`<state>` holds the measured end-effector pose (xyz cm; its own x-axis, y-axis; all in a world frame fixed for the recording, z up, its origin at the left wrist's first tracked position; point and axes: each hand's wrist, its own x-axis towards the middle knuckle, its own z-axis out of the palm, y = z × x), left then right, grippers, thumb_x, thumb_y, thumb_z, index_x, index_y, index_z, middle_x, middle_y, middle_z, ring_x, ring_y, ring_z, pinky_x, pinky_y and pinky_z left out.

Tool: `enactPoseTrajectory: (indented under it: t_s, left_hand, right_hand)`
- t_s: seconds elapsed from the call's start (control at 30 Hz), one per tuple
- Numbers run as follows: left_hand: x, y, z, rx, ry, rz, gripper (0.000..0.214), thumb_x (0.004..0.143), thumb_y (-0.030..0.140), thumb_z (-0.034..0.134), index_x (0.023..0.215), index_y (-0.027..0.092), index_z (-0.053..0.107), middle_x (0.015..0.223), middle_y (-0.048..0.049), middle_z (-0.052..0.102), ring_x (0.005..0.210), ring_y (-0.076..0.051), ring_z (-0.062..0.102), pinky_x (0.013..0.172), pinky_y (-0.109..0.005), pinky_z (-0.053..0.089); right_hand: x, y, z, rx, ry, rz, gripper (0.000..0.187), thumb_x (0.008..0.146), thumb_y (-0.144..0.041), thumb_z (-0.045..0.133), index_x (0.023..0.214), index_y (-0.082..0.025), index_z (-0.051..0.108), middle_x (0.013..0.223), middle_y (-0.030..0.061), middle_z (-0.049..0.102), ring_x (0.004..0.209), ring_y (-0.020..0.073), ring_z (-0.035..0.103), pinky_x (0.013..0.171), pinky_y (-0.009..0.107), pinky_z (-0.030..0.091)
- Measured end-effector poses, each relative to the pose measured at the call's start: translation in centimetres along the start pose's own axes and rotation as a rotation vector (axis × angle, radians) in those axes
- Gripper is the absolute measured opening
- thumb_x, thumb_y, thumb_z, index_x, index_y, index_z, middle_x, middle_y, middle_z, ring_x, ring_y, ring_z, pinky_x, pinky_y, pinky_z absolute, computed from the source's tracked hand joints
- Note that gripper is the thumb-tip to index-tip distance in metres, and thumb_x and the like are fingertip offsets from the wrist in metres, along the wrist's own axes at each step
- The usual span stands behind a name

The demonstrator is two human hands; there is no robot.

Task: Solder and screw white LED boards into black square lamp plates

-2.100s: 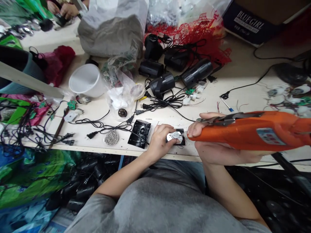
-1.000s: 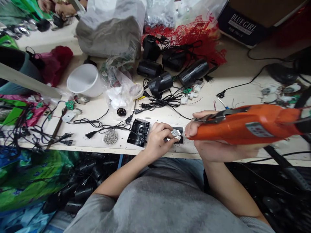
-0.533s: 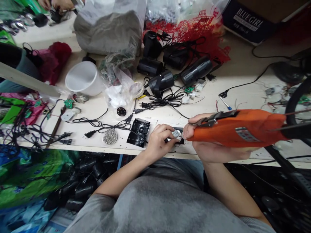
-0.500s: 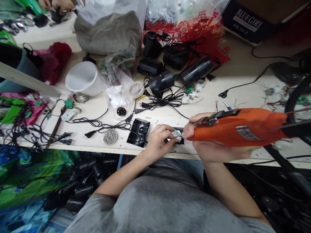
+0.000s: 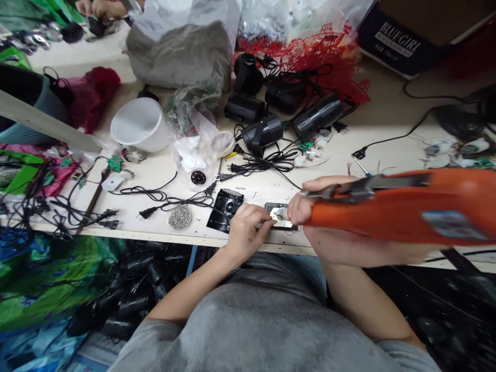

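Note:
My right hand (image 5: 306, 209) is wrapped round an orange power screwdriver (image 5: 387, 206) with a metal lever along its top. Its front end points left, down over a small white-lit part (image 5: 279, 214) in a black rectangular fixture (image 5: 291, 227) on the bench. At the left side of that part, my left hand (image 5: 248, 227) has its thumb and fingertips pinched together; what they hold, if anything, is too small to name. Just behind the left hand lies an opened black plastic housing half (image 5: 225, 209). A round dish of small screws (image 5: 180, 218) stands further left.
Black cylindrical lamp-like housings (image 5: 263, 129) and coiled plug cords (image 5: 267, 163) lie behind the hands. A white tub (image 5: 137, 124), plastic bags (image 5: 197, 150) and a blue-handled screwdriver (image 5: 362, 166) are on the bench. Another person's hands (image 5: 103, 9) work at the far left.
My left hand has drawn back slightly left from the part, uncovering more of it. The orange screwdriver's body has swung nearer the camera and to the right. The view has shifted a little.

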<state>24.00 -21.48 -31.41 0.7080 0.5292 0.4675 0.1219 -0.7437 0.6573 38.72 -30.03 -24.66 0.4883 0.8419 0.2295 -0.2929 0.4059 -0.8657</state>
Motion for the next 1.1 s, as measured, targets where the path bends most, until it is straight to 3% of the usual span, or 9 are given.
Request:
enactPoseTrajectory:
  t_s: [0.1, 0.27, 0.4, 0.5, 0.67, 0.77, 0.93, 1.1]
  left_hand:
    - [-0.7, -0.1, 0.2, 0.029, -0.010, -0.012, 0.010, 0.094, 0.020, 0.067, 0.084, 0.019, 0.066, 0.090, -0.0038, 0.071, 0.084, -0.017, 0.064, 0.077, -0.031, 0.053]
    - [-1.3, 0.0, 0.9, 0.094, -0.029, -0.010, 0.013, 0.096, 0.021, 0.062, 0.084, 0.019, 0.065, 0.091, -0.0050, 0.066, 0.084, -0.017, 0.061, 0.075, -0.030, 0.052]
    - [-1.3, -0.3, 1.2, 0.085, -0.034, -0.013, 0.013, 0.095, 0.020, 0.062, 0.083, 0.018, 0.065, 0.088, -0.0047, 0.065, 0.081, -0.017, 0.060, 0.073, -0.030, 0.052]
    - [-1.3, -0.5, 1.2, 0.063, -0.036, -0.027, 0.011, 0.094, 0.019, 0.064, 0.083, 0.018, 0.065, 0.086, -0.0041, 0.065, 0.080, -0.017, 0.062, 0.072, -0.029, 0.052]
    - [-1.1, -0.5, 1.0, 0.039, -0.021, -0.037, 0.011, 0.091, 0.016, 0.068, 0.082, 0.019, 0.063, 0.083, -0.0027, 0.069, 0.078, -0.016, 0.066, 0.071, -0.028, 0.052]
    - [-0.7, -0.4, 0.9, 0.016, 0.017, -0.021, 0.012, 0.092, 0.015, 0.066, 0.082, 0.019, 0.061, 0.090, -0.0039, 0.073, 0.084, -0.016, 0.069, 0.074, -0.028, 0.053]
    - [-0.4, -0.5, 0.9, 0.081, 0.055, 0.064, 0.019, 0.092, 0.013, 0.062, 0.076, 0.021, 0.057, 0.072, 0.0002, 0.068, 0.069, -0.014, 0.065, 0.066, -0.025, 0.049]
    - [-0.9, -0.8, 0.7, 0.113, 0.029, 0.024, 0.017, 0.092, 0.014, 0.064, 0.077, 0.020, 0.057, 0.074, -0.0003, 0.068, 0.068, -0.014, 0.063, 0.065, -0.026, 0.047]
  right_hand:
    - [1.2, 1.4, 0.5, -0.013, -0.031, -0.071, 0.082, 0.069, -0.095, 0.052, 0.105, -0.025, 0.076, 0.069, 0.0051, 0.063, 0.055, 0.0221, 0.055, 0.052, 0.042, 0.049]
    - [1.5, 2.4, 0.3, -0.085, -0.015, -0.011, 0.073, 0.075, -0.090, 0.049, 0.105, -0.030, 0.077, 0.067, 0.0047, 0.062, 0.051, 0.0225, 0.054, 0.048, 0.042, 0.049]
    - [1.2, 2.7, -0.4, -0.097, -0.074, -0.012, 0.072, 0.075, -0.089, 0.050, 0.105, -0.030, 0.077, 0.070, 0.0053, 0.065, 0.052, 0.0248, 0.056, 0.050, 0.045, 0.052]
    - [1.2, 3.0, -0.4, -0.112, -0.072, -0.039, 0.072, 0.075, -0.089, 0.048, 0.104, -0.029, 0.076, 0.070, 0.0061, 0.065, 0.061, 0.0300, 0.064, 0.053, 0.049, 0.055]
    - [1.5, 2.7, 1.1, -0.151, 0.056, -0.023, 0.077, 0.072, -0.096, 0.039, 0.092, -0.031, 0.075, 0.069, 0.0079, 0.067, 0.084, 0.0379, 0.072, 0.065, 0.055, 0.060]
    - [1.2, 2.0, 1.5, -0.082, 0.118, -0.058, 0.084, 0.070, -0.100, 0.033, 0.094, -0.030, 0.073, 0.073, 0.0075, 0.067, 0.078, 0.0354, 0.071, 0.066, 0.055, 0.060]
    - [0.3, 1.2, 0.9, -0.005, -0.006, -0.062, 0.085, 0.068, -0.098, 0.043, 0.109, -0.028, 0.070, 0.071, 0.0049, 0.064, 0.058, 0.0259, 0.060, 0.060, 0.049, 0.055]
    - [0.6, 2.0, 0.8, -0.077, 0.090, -0.030, 0.087, 0.063, -0.103, 0.036, 0.097, -0.031, 0.071, 0.067, 0.0050, 0.061, 0.058, 0.0285, 0.062, 0.054, 0.049, 0.055]
